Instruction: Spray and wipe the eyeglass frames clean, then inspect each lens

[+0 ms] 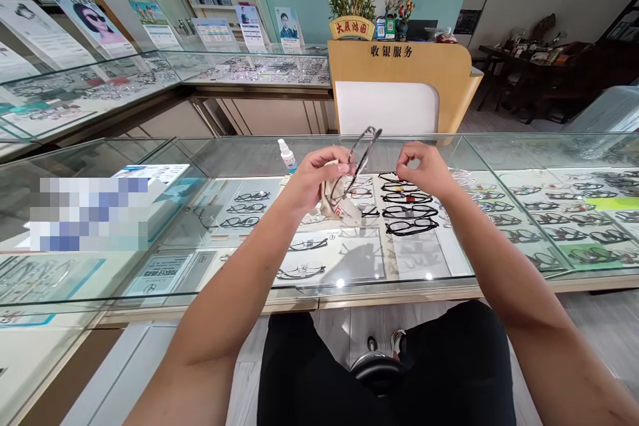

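Observation:
Above the glass counter, my left hand (pixel 322 176) pinches a pair of eyeglasses (pixel 361 163), tilted up on its side with the lenses toward the right. A pale cloth (pixel 345 212) with red print hangs from the same hand, below the eyeglasses. My right hand (pixel 424 170) is closed, thumb and forefinger curled into a loop, over the far end of a column of dark-framed eyeglasses (pixel 410 226). Whatever its fingertips grip, if anything, I cannot make out. A white spray bottle (pixel 287 156) stands on the counter just beyond my left hand.
The glass display counter (pixel 349 286) runs across in front of my knees, with rows of spectacles (pixel 569 218) at right. Papers (pixel 150 173) lie on the left part. Beyond are a wooden cashier desk (pixel 459 90) and another display case (pixel 259 86).

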{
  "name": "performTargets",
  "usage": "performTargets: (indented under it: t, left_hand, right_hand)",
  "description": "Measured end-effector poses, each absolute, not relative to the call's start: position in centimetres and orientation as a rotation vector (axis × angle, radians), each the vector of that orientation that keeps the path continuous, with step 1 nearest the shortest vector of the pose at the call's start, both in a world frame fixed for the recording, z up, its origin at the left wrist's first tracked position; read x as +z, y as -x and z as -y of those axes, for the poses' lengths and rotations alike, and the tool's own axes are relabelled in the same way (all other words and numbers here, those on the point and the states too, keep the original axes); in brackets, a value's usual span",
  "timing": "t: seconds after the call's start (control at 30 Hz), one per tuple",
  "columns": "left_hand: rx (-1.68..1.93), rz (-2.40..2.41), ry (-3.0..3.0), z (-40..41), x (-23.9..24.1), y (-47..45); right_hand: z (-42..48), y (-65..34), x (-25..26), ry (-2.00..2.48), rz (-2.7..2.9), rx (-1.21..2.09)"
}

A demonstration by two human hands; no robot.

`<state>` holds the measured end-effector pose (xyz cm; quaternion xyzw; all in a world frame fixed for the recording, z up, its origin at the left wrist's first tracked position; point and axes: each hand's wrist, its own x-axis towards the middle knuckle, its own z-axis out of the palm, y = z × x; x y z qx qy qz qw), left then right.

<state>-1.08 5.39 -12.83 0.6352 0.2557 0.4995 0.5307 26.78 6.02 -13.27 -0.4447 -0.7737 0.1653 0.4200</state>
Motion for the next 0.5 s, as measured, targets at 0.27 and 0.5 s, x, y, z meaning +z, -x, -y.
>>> performTargets:
  t: [0.27, 0.5]
  left_hand:
    - [1.293, -0.777, -1.434, -5.5, -14.9, -0.7]
    - [1.269, -0.754, -1.596, -4.9, -15.2, -1.2]
  right_hand:
    - [-3.6, -23.4, -13.2, 0.867, 1.732, 0.919]
    - [-3.5, -23.3, -13.3, 0.874, 1.55, 0.867]
